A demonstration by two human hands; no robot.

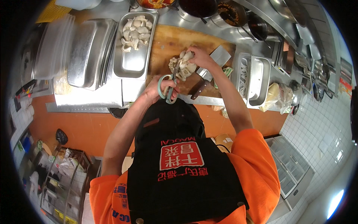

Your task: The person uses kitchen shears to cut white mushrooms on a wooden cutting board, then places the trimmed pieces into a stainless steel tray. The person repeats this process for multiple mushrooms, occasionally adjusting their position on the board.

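My left hand (158,89) grips the pale green handles of a pair of scissors (168,89), whose blades point forward against a cluster of oyster mushrooms (183,65). On the cluster's far right side, the fingers of my right hand (200,58) hold it over a wooden cutting board (165,36). Beneath my right forearm lies a cleaver (220,56) with a brown handle, and a green-striped cloth (228,72) is beside it. Left of the board, a deep steel pan (131,67) holds several loose oyster mushroom pieces (136,33) at its far end.
Stacked steel pans (84,53) and clear plastic containers (51,50) stand at the left. Pots of sauce (197,8) line the back. Right of the board are a pan of pale strips (244,72), a steel pan (259,81) and plastic bags (281,95).
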